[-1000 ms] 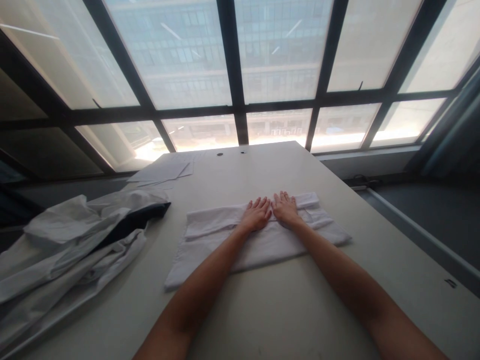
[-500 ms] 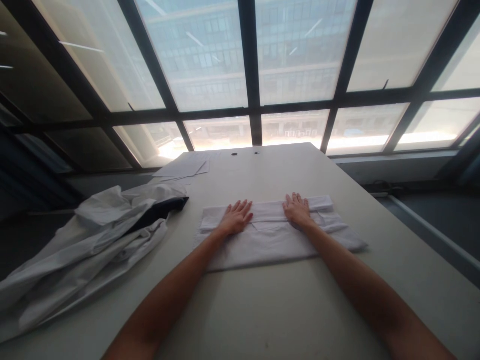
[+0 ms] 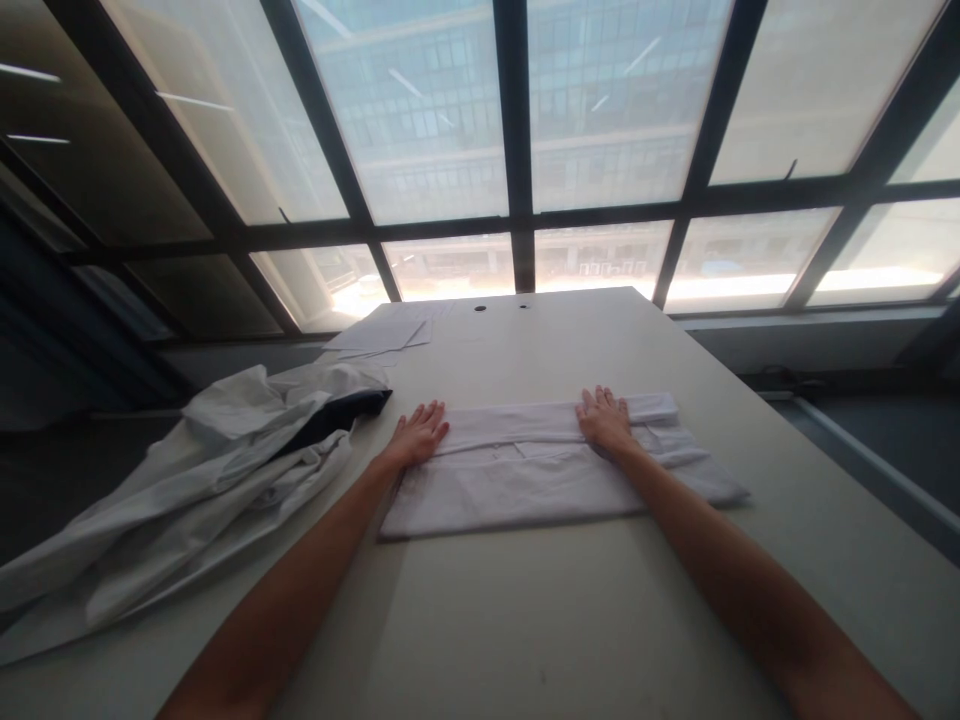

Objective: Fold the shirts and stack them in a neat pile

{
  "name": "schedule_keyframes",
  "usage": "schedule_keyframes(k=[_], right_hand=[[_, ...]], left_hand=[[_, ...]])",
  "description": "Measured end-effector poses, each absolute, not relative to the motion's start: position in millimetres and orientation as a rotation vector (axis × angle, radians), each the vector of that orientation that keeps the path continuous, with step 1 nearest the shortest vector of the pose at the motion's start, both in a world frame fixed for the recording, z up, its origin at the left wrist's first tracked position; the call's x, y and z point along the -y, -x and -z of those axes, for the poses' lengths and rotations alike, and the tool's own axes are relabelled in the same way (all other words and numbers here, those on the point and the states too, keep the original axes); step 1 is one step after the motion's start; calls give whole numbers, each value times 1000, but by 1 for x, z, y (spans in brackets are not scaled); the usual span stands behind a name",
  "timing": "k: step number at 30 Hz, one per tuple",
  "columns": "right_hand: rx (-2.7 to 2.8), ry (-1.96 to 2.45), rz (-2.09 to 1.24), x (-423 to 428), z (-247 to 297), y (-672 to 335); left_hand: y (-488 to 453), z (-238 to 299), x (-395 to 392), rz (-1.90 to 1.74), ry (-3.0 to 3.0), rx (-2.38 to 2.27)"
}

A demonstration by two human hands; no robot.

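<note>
A folded white cloth garment (image 3: 517,485) lies flat in front of me, with a folded-over band along its far side. My left hand (image 3: 418,436) rests palm down on the garment's far left corner, fingers stretched out. On the band towards the right lies my right hand (image 3: 604,420), also flat with its fingers extended. Neither hand grips anything. The forearms cross the near part of the cloth and the table, hiding small parts of the garment's near edge. Exactly what kind of garment it is cannot be made out.
The white table (image 3: 495,610) carries a crumpled heap of white cloth (image 3: 225,480) on the left, with a dark piece (image 3: 334,418) in it. Paper sheets (image 3: 382,335) lie at the far left. Behind the table stand dark-framed windows (image 3: 442,120).
My left hand has slid left along the band to the garment's left edge. My right hand stays in nearly the same place on the cloth. The view has shifted slightly.
</note>
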State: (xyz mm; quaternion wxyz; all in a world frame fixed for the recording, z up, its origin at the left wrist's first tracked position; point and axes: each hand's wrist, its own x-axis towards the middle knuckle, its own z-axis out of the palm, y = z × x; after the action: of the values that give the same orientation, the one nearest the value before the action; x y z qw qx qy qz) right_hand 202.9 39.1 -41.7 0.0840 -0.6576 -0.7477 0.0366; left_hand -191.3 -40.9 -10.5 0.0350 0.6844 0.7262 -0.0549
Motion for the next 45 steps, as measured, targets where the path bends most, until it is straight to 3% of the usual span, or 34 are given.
schedule_keyframes(k=[5, 13, 23, 29, 33, 37, 45], right_hand=[[2223, 1966, -105, -39, 42, -202], [2238, 1954, -98, -35, 37, -203], [2213, 1945, -132, -34, 35, -201], [2089, 1815, 1, -23, 23, -191], [2209, 1676, -118, -20, 23, -176], [2283, 1666, -318, -33, 27, -180], [2154, 1774, -247, -49, 24, -213]], left_hand=[[148, -6, 32, 79, -2074, -2354], [12, 15, 20, -167, -2420, -1883], [38, 29, 14, -115, -2366, -1995], [21, 9, 18, -302, -2317, -2029], [-12, 2, 29, -448, -2498, -1808], [-36, 17, 42, -341, -2582, -1627], [-35, 22, 49, -378, -2648, -1409]])
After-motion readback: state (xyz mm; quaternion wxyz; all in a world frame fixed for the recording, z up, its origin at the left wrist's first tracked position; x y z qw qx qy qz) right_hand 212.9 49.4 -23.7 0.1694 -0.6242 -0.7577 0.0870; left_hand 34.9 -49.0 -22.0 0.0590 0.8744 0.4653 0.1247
